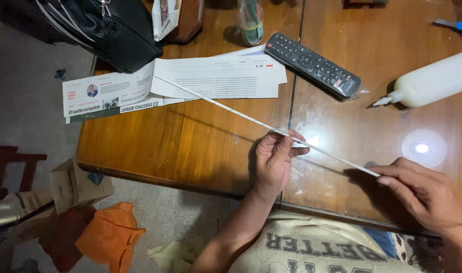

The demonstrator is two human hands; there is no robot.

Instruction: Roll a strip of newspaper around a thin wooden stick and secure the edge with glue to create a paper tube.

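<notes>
- Paper rod (251,119), long, thin and white, is held slanted above the table (200,146); its far tip reaches over the newspaper sheets (190,83), its near end sits in the right hand (423,192).
- Left hand (274,161) is closed about the rod near its middle, thumb and fingertips pinching it from both sides.
- Right hand is closed on the rod's near end, pinched between thumb and forefinger; the rest of its fingers are curled under.
- Rod is judged very light and only moderately stiff: a tightly rolled paper tube of this kind would bend or kink if squeezed hard or loaded at mid-span. A faint spiral seam can be seen along it, so it may unroll if twisted against the wrap.
- Hold is best taken at two well-separated points, as now, with a light pinch rather than a fist; the surface is judged dry and not slippery.
- Glue bottle (435,81), white and soft-looking with a tapered nozzle, lies on its side at the right; no label can be made out.
- Remote (312,64), black, lies beside the sheets.
- Newspaper sheets are white with print columns, small photos and a green band along one edge.
- Black bag (104,28) rests at the far left corner; a clear bottle (251,21) with a green-banded label stands beyond the sheets.
- Small cardboard box (71,186) and an orange bag (109,237) lie on the floor.
</notes>
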